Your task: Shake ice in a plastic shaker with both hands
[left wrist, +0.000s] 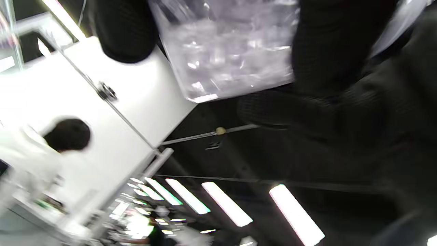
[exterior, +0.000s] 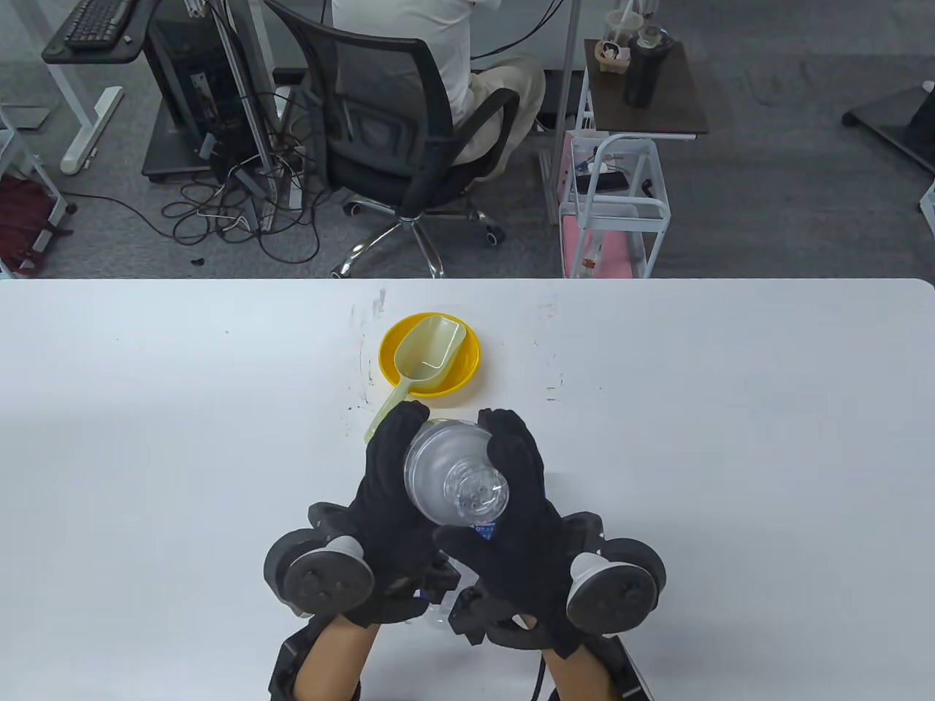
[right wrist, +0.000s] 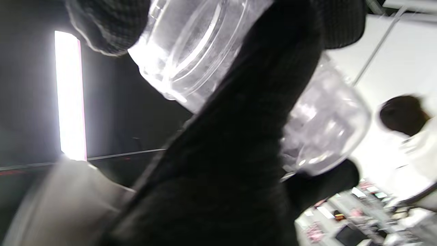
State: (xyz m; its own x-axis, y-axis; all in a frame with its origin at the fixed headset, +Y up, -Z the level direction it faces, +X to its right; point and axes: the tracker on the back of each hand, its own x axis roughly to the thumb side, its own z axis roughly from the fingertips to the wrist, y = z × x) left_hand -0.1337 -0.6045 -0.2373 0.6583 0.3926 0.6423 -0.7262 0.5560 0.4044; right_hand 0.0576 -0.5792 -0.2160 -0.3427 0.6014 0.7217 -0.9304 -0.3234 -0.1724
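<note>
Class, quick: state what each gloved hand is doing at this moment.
Left hand: grips the left side of the clear plastic shaker with ice in it.
Right hand: grips the shaker's right side.

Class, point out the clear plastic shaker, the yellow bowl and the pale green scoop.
Clear plastic shaker (exterior: pixel 449 467), table view, on its domed side.
Yellow bowl (exterior: pixel 467 369), table view, on its right rim.
Pale green scoop (exterior: pixel 431 347), table view, inside its cup.

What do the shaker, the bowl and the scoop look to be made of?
Shaker: clear, glossy plastic; the ice shows through its wall. Bowl: opaque yellow, smooth, likely plastic. Scoop: pale green, slightly translucent and matte, probably plastic too.
</note>
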